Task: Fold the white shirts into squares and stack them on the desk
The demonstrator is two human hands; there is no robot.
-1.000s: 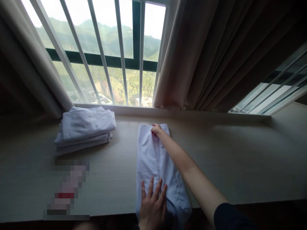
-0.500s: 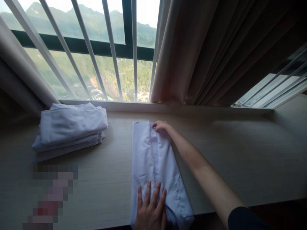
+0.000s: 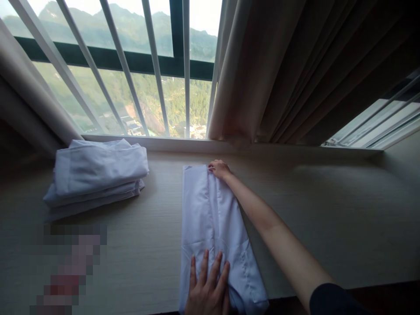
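Observation:
A white garment (image 3: pixel 210 218) lies folded into a long narrow strip on the light wooden sill (image 3: pixel 328 218), running from the near edge toward the window. My left hand (image 3: pixel 208 291) rests flat on its near end with the fingers stretched out. My right hand (image 3: pixel 219 168) reaches to the far end, its fingers closed on the top edge of the cloth.
A stack of folded white garments (image 3: pixel 96 173) sits at the left by the window. A blurred object (image 3: pixel 68 271) lies at the near left. Beige curtains (image 3: pixel 278 70) hang behind, and the barred window (image 3: pixel 131 70) closes off the far side.
My right hand has shifted slightly along the far edge of the garment, which now lies a little straighter. My left hand stays pressed on the near end. The view tilted down.

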